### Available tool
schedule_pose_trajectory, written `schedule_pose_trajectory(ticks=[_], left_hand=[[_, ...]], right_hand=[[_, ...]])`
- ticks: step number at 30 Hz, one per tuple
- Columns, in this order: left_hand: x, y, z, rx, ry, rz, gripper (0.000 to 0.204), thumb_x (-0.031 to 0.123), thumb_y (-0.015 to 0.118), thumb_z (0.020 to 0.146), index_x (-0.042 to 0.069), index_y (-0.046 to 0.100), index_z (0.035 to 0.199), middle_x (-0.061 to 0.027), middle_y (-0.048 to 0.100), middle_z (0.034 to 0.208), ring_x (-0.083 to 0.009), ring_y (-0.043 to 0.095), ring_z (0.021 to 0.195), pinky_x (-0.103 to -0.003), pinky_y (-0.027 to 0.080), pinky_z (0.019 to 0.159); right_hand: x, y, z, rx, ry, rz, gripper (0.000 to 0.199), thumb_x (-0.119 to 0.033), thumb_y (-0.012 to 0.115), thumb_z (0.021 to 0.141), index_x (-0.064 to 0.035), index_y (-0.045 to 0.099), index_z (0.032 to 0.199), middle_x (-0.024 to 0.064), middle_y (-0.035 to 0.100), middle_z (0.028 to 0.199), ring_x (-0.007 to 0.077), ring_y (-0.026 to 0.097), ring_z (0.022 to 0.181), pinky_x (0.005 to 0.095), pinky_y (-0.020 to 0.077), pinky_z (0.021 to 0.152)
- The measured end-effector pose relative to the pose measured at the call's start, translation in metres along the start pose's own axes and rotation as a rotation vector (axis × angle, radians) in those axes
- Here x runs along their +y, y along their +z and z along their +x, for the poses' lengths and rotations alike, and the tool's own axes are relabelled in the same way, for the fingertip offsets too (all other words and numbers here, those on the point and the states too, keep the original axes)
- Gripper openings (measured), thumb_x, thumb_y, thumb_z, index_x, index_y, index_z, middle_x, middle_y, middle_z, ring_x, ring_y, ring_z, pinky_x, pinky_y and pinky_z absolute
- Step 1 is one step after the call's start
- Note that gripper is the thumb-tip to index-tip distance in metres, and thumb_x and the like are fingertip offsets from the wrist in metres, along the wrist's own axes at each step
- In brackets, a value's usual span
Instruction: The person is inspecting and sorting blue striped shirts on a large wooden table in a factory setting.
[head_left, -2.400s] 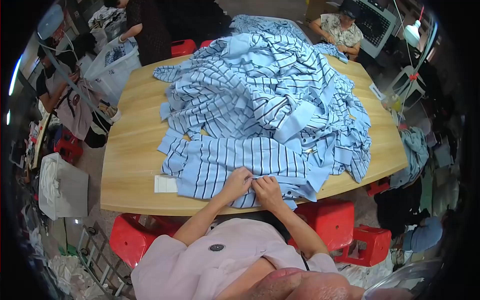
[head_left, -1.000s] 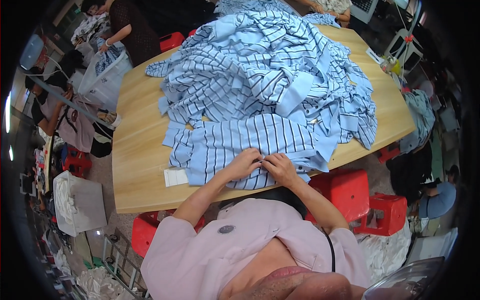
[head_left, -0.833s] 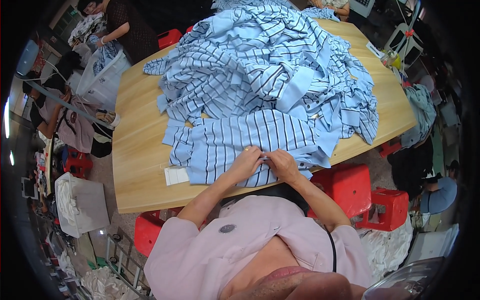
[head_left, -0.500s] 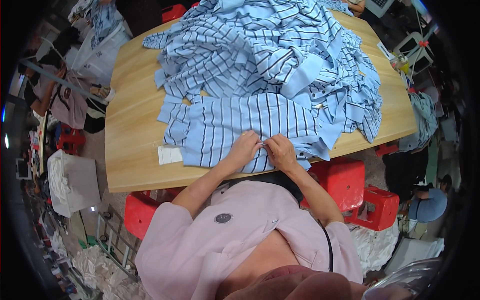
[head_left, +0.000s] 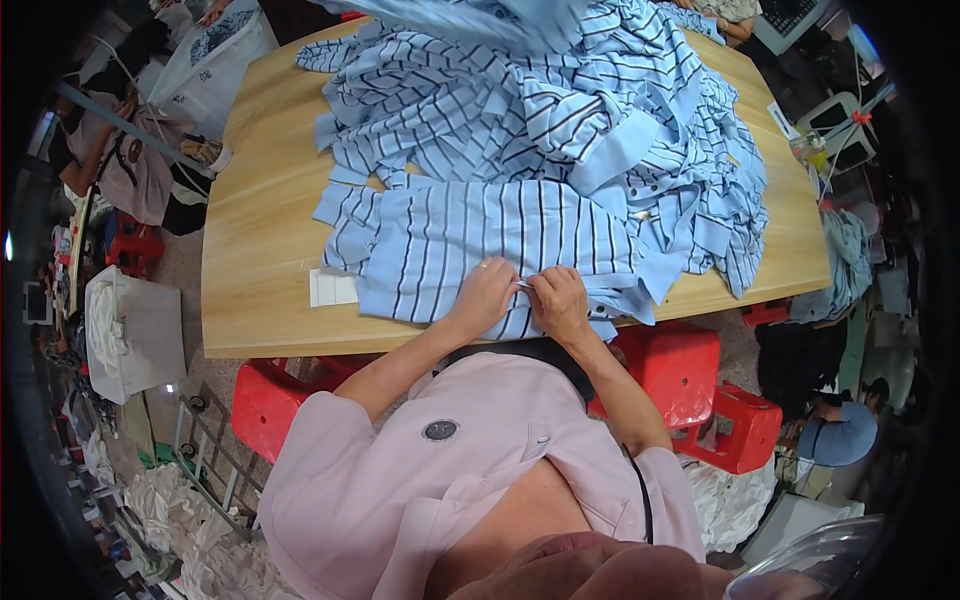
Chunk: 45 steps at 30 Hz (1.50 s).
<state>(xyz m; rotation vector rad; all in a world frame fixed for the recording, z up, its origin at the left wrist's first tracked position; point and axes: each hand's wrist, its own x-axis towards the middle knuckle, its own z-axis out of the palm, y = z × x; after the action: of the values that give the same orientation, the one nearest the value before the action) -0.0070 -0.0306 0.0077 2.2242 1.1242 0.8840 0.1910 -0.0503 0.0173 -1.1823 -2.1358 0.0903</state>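
Head view: left fisheye of a side-by-side pair, worn on the head, upright, unmirrored
Facing: steeply down, forward over the table (head_left: 255,230)
Close up: wearer's pink shirt (head_left: 470,440), lower middle
Mid-range: left hand (head_left: 487,298), right hand (head_left: 559,302), near centre
Coverage: wide, floor (head_left: 187,258) included; table edges bow, black rim

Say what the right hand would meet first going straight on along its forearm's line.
The light-blue, dark-striped cloth garment directly ahead of the right hand, likely at once; the heap of similar garments lies beyond, though depth is unclear.
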Motion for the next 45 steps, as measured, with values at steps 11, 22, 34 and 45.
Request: schedule_pose_trajectory(ticks=[11, 22, 34, 45], left_hand=[[0.009, 0.001, 0.007, 0.094, 0.063, 0.07, 0.013, 0.002, 0.068, 0.084, 0.005, 0.061, 0.094, -0.0135, 0.061, 0.096, -0.0373, 0.062, 0.093, -0.049, 0.047, 0.078], [0.028, 0.004, 0.022, -0.062, 0.182, 0.259, 0.019, 0.008, 0.077, 0.084, 0.008, 0.072, 0.103, -0.0072, 0.064, 0.095, -0.0273, 0.065, 0.092, -0.043, 0.046, 0.085], [0.018, 0.026, 0.037, -0.032, -0.128, -0.273, 0.011, 0.007, 0.075, 0.092, 0.005, 0.075, 0.103, -0.0122, 0.069, 0.093, -0.0338, 0.068, 0.087, -0.042, 0.053, 0.075], [0.021, 0.021, 0.04, -0.132, -0.117, -0.296, 0.01, 0.009, 0.075, 0.096, 0.0, 0.072, 0.099, -0.0097, 0.065, 0.086, -0.0211, 0.062, 0.074, -0.033, 0.049, 0.069]], right_hand=[[-0.002, 0.005, -0.016, 0.21, 0.021, -0.012, 0.026, -0.006, 0.074, 0.077, -0.0082, 0.07, 0.103, 0.0058, 0.066, 0.094, 0.0284, 0.066, 0.09, 0.0433, 0.0488, 0.079], [-0.001, -0.022, -0.047, 0.155, 0.064, -0.25, 0.025, -0.011, 0.072, 0.08, -0.0095, 0.073, 0.104, 0.0022, 0.068, 0.105, 0.0224, 0.066, 0.095, 0.0408, 0.0463, 0.084], [0.006, -0.021, -0.039, 0.052, 0.213, -0.102, 0.024, -0.012, 0.081, 0.087, -0.0083, 0.073, 0.108, 0.0039, 0.07, 0.102, 0.0243, 0.065, 0.096, 0.0412, 0.0452, 0.083], [0.014, -0.017, -0.047, 0.134, 0.103, -0.127, 0.017, -0.013, 0.075, 0.087, -0.0071, 0.07, 0.101, 0.005, 0.07, 0.101, 0.0244, 0.066, 0.096, 0.0405, 0.0492, 0.086]])
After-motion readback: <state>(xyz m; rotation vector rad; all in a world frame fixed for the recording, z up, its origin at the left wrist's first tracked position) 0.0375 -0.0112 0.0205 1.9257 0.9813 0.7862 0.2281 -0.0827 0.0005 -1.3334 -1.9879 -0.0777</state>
